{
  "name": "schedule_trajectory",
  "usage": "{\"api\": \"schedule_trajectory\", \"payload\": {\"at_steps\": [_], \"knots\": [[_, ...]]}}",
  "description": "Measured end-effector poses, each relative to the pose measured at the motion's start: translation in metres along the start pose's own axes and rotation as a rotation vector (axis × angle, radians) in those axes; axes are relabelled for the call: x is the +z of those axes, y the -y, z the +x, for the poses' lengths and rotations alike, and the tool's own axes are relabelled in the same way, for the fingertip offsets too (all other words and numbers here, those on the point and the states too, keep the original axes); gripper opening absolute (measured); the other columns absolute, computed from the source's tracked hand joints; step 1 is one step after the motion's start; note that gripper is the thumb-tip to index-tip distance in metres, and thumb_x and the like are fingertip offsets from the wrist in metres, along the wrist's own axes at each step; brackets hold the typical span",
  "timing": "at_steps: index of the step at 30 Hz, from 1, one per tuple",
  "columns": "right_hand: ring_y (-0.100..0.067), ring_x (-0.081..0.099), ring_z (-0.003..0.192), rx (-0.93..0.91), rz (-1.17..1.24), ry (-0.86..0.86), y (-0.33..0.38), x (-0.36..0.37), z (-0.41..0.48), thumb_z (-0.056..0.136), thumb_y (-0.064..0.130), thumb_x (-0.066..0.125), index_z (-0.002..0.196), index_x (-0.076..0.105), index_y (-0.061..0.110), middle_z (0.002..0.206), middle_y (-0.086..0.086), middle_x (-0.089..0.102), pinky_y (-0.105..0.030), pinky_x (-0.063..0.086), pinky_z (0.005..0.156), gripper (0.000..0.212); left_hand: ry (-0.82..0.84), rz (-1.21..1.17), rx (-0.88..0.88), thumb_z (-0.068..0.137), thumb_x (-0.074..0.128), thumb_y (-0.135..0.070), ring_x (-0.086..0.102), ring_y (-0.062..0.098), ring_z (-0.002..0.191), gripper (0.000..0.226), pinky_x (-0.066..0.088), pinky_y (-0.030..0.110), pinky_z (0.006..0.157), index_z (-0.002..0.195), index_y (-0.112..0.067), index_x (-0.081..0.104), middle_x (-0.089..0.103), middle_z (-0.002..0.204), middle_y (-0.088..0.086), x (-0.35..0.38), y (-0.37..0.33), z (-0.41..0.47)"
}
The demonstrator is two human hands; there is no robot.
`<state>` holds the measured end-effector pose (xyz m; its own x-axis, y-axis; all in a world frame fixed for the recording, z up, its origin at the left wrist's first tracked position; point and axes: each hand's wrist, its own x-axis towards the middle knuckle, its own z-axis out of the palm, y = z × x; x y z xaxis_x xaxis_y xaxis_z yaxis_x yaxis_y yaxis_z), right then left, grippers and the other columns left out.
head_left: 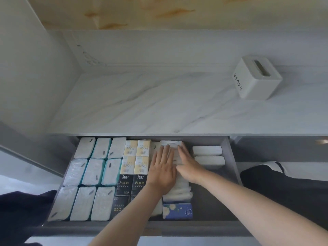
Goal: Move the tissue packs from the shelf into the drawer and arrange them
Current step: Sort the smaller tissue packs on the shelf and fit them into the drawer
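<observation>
The grey drawer [230, 157] stands pulled out below the marble shelf [142, 103]. Its left part holds rows of white tissue packs [92, 172]. Next to them lie yellow and black "Face" packs [134, 166]. In the middle runs a column of white packs [177, 190], with a blue flowered pack [177, 211] at its near end. My left hand [163, 169] lies flat with straight fingers on this column. My right hand [188, 164] presses flat beside it on the same packs. Two white packs [208, 156] lie at the drawer's far right.
A white tissue box [257, 80] marked UEOFU stands on the shelf at the right. Bare grey drawer floor [213, 197] shows at the near right. Dark cloth [284, 189] lies to the right of the drawer and more dark cloth [23, 210] to its left.
</observation>
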<state>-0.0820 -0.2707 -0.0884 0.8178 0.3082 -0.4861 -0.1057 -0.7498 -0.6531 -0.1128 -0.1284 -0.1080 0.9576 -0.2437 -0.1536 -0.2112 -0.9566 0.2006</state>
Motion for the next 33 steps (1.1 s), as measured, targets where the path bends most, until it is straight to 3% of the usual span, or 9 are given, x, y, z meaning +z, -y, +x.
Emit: {"api": "schedule_trajectory", "payload": {"at_steps": [4,9,12,16,19,21,25,30,33], "knots": [[-0.005,-0.007,0.150,0.023,0.236,-0.107,0.001,0.017,0.000,0.095,0.006,0.042,0.159,-0.003,0.022,0.165,0.006,-0.015,-0.023,0.001,0.119,0.080,0.096,0.021,-0.023,0.104,0.011,-0.039,-0.026,0.020,0.146,0.063,-0.005,0.044,0.122,0.152,-0.014,-0.019,-0.026,0.159,0.002,-0.004,0.005,0.016],[-0.016,0.030,0.145,0.151,0.430,-0.414,0.001,0.025,-0.013,0.098,0.012,0.044,0.156,0.024,0.019,0.161,0.001,0.027,-0.022,0.022,0.111,0.062,0.074,0.033,-0.029,0.103,0.012,-0.040,-0.023,0.022,0.147,0.064,-0.010,0.042,0.122,0.153,-0.013,-0.017,-0.023,0.160,0.004,-0.003,0.000,0.017],[-0.014,0.028,0.146,0.199,0.514,-0.367,-0.006,0.038,-0.019,0.099,0.018,0.045,0.157,0.022,0.021,0.161,0.003,0.027,-0.025,0.023,0.113,0.063,-0.010,0.029,0.051,0.104,0.013,-0.037,-0.022,0.024,0.148,0.062,-0.011,0.041,0.121,0.154,-0.013,-0.014,-0.024,0.158,0.003,-0.001,-0.001,0.000],[-0.007,0.011,0.150,0.163,0.644,-0.247,-0.002,0.059,-0.023,0.101,0.014,0.044,0.158,0.002,0.025,0.165,0.007,0.007,-0.021,0.013,0.115,0.072,0.023,0.125,0.135,0.102,0.010,-0.034,-0.021,0.027,0.147,0.060,-0.009,0.044,0.121,0.155,-0.010,-0.007,-0.016,0.161,0.009,0.014,0.001,-0.031],[-0.010,0.005,0.151,0.184,0.583,-0.166,0.005,0.053,-0.021,0.102,0.019,0.043,0.157,-0.010,0.026,0.166,0.005,-0.004,-0.028,0.010,0.120,0.077,0.109,0.157,0.099,0.103,0.007,-0.036,-0.024,0.027,0.146,0.060,-0.007,0.045,0.122,0.153,-0.011,-0.015,-0.023,0.160,0.009,0.011,0.000,-0.034],[-0.015,0.011,0.152,0.211,0.475,-0.098,0.010,0.040,-0.024,0.101,0.031,0.044,0.157,-0.011,0.028,0.166,0.004,0.000,-0.033,0.015,0.121,0.079,0.173,0.187,0.099,0.104,0.007,-0.038,-0.024,0.027,0.146,0.061,-0.006,0.045,0.122,0.152,-0.011,-0.020,-0.026,0.159,0.009,0.002,-0.001,-0.029],[-0.024,0.041,0.138,0.177,0.170,-0.129,0.017,0.000,-0.033,0.101,0.036,0.045,0.152,0.029,0.014,0.154,-0.005,0.039,-0.026,0.035,0.103,0.058,0.230,0.137,0.105,0.105,0.019,-0.044,-0.015,0.027,0.150,0.066,0.001,0.043,0.122,0.155,-0.013,-0.010,-0.019,0.162,0.007,-0.026,-0.006,-0.021],[-0.026,0.050,0.128,0.096,-0.267,-0.049,0.015,-0.076,-0.050,0.098,0.031,0.049,0.144,0.046,0.012,0.143,-0.007,0.052,-0.032,0.042,0.099,0.049,0.015,-0.016,0.135,0.103,0.032,-0.040,0.020,0.025,0.144,0.058,0.024,0.041,0.116,0.155,-0.019,0.016,0.017,0.162,0.001,-0.070,-0.027,0.005],[-0.023,0.054,0.122,0.059,-0.367,-0.119,0.011,-0.129,-0.057,0.097,0.025,0.050,0.136,0.053,0.018,0.139,-0.005,0.056,-0.030,0.046,0.093,0.040,-0.127,-0.134,0.179,0.099,0.040,-0.033,0.033,0.024,0.133,0.052,0.032,0.040,0.109,0.149,-0.022,0.032,0.037,0.150,-0.001,-0.095,-0.055,0.030]]}}
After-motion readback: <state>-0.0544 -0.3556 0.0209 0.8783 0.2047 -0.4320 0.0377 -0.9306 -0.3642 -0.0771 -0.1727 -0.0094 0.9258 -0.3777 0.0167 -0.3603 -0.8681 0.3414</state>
